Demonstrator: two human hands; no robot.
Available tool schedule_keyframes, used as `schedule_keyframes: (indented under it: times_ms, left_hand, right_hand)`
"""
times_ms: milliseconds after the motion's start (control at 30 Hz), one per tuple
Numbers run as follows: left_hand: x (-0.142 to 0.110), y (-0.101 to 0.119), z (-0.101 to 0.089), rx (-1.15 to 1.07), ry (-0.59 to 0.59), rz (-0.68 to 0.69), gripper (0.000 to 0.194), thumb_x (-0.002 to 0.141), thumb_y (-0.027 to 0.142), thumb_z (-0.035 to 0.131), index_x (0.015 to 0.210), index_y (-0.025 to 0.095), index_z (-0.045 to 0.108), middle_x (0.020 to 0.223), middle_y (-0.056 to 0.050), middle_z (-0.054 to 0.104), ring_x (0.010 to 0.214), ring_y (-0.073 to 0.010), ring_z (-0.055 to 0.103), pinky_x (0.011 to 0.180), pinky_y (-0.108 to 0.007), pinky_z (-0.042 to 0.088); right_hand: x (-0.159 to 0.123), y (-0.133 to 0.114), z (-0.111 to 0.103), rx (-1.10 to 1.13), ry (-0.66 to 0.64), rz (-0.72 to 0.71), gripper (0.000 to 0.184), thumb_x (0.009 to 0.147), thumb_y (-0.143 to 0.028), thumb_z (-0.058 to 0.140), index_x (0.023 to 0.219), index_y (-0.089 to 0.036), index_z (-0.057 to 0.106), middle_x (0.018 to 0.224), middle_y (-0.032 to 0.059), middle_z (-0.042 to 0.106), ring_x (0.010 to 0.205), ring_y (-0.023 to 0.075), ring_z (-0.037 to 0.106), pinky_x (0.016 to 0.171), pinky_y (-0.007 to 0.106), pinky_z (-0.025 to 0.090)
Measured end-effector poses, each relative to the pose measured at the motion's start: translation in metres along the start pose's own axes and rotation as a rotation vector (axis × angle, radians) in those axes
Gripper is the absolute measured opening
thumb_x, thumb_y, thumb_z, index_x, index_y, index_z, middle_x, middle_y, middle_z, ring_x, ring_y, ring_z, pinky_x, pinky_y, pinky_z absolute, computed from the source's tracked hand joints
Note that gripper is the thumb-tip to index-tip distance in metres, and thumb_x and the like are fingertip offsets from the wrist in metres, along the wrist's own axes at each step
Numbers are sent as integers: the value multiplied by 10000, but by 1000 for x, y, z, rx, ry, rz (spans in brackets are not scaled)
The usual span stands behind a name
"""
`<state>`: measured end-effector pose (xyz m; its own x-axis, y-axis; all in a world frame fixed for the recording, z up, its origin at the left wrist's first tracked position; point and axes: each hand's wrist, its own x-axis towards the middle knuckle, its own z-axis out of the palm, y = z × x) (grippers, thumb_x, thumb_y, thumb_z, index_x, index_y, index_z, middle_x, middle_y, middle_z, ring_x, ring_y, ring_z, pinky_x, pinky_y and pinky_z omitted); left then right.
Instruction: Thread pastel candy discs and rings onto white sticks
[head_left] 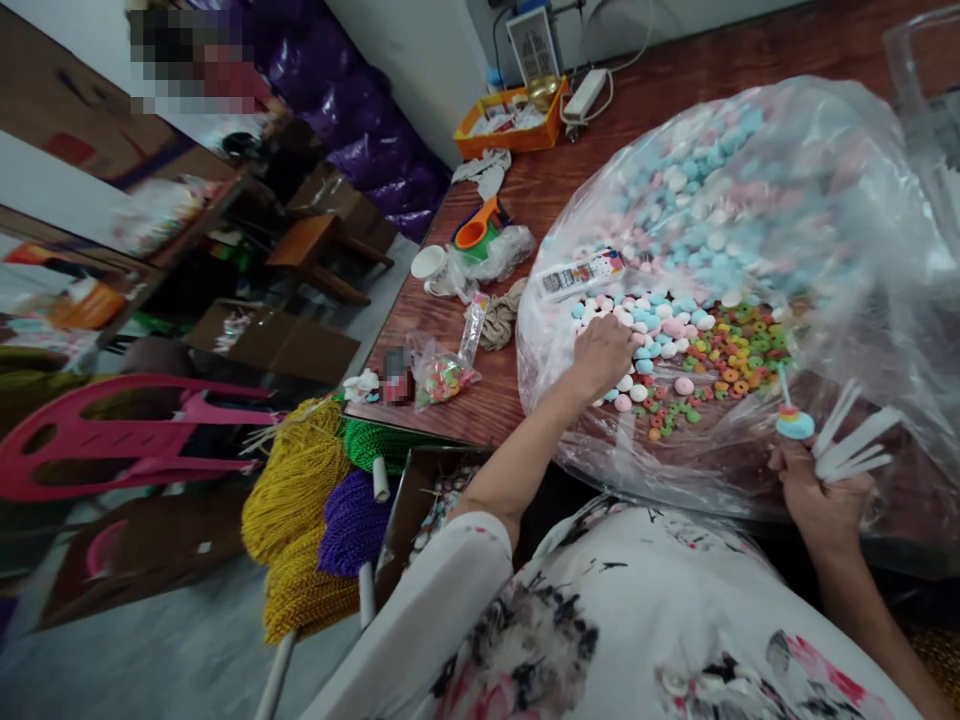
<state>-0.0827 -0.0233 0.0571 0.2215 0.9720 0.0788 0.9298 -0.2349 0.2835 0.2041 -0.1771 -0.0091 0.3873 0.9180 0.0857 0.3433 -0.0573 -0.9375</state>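
Note:
My left hand (604, 355) reaches into a pile of round pastel candies (660, 335) in pink, white and blue. Its fingers are curled down among them, and I cannot see what is between the fingertips. My right hand (821, 500), closed, holds a thin stick (784, 383) threaded with small rings and a blue-and-white candy piece (795, 424). The same hand grips several white strips (855, 440) fanned out to the right. Between the hands lie small ring-shaped candies (739, 350) in green, orange and yellow. A large clear plastic bag (551, 270) surrounds the candies.
On the wooden table (405, 320) to the left are a white cup (429, 265), an orange tape dispenser (472, 235) and a small candy packet (442, 380). An orange tray (510, 140) stands behind. Yellow cord bundles (296, 480) and a pink chair (112, 430) are off the left edge.

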Motion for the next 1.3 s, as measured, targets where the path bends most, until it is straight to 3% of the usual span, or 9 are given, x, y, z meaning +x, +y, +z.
schedule_keyframes:
  times_ms: [133, 233, 400, 467, 633, 800, 1100, 1200, 1300]
  left_hand:
    - [-1, -3, 10, -45, 153, 141, 183, 961, 325, 608, 885, 188, 704, 1028, -86, 671, 1026, -234, 573, 962, -402, 461]
    - [12, -10, 6, -72, 226, 182, 146, 910, 296, 661, 811, 189, 674, 1172, -97, 679, 1122, -252, 540, 1021, -440, 427]
    - [37, -16, -4, -46, 67, 113, 126, 839, 197, 631, 713, 190, 623, 811, -69, 677, 940, -239, 572, 912, -399, 468]
    - [33, -14, -3, -16, 81, 112, 103, 824, 179, 603, 723, 198, 618, 751, -63, 644, 905, -249, 567, 852, -389, 475]
    - [5, -10, 8, -26, 169, 218, 185, 811, 99, 543, 924, 182, 663, 959, -92, 672, 973, -240, 578, 900, -380, 472]
    - [-6, -15, 15, -9, 87, 286, 380, 833, 63, 485, 1118, 192, 700, 1056, -102, 627, 1024, -241, 558, 933, -382, 470]
    - [-6, -16, 9, 1, -24, 335, 230, 958, 226, 532, 1095, 194, 714, 1173, -136, 654, 1125, -265, 568, 1029, -426, 453]
    - [-2, -18, 10, -75, 13, 251, 206, 943, 175, 540, 1040, 175, 722, 1106, -123, 712, 1083, -236, 619, 1033, -409, 459]
    - [-1, -20, 10, -346, 127, 164, 140, 909, 184, 601, 949, 161, 733, 1015, -96, 751, 1001, -204, 666, 997, -391, 499]
  right_hand:
    - [-4, 6, 1, -15, -31, -47, 343, 925, -409, 680, 671, -181, 655, 603, -5, 596, 533, 116, 519, 551, 262, 407]
    - [-5, 9, -1, -1, -68, -63, 320, 951, -387, 650, 702, -187, 654, 644, -3, 610, 573, 120, 544, 589, 265, 425]
    - [-4, 7, -2, -4, -74, -113, 329, 944, -357, 659, 662, -193, 616, 628, -5, 598, 572, 119, 547, 595, 261, 430]
    - [-4, 4, -2, -14, -75, -139, 332, 950, -347, 643, 657, -194, 614, 623, -5, 601, 559, 117, 546, 585, 257, 429]
    - [-4, 6, -1, -125, -94, -349, 297, 925, -270, 618, 636, -202, 615, 574, -15, 603, 498, 115, 546, 542, 246, 421]
    - [-5, 10, 3, -223, -162, -604, 106, 804, -166, 595, 780, -214, 687, 637, -12, 683, 506, 138, 612, 523, 242, 446]
    - [-4, -1, 6, -288, -169, -446, 123, 713, -239, 541, 695, -230, 662, 545, 12, 643, 471, 170, 589, 492, 269, 446]
    - [-3, -1, 7, -259, -159, -499, 141, 734, -223, 546, 731, -223, 688, 581, 15, 669, 484, 165, 603, 496, 262, 450]
    - [-3, 2, 5, -209, -163, -543, 123, 766, -197, 564, 737, -225, 680, 603, 10, 677, 496, 165, 612, 497, 259, 454]
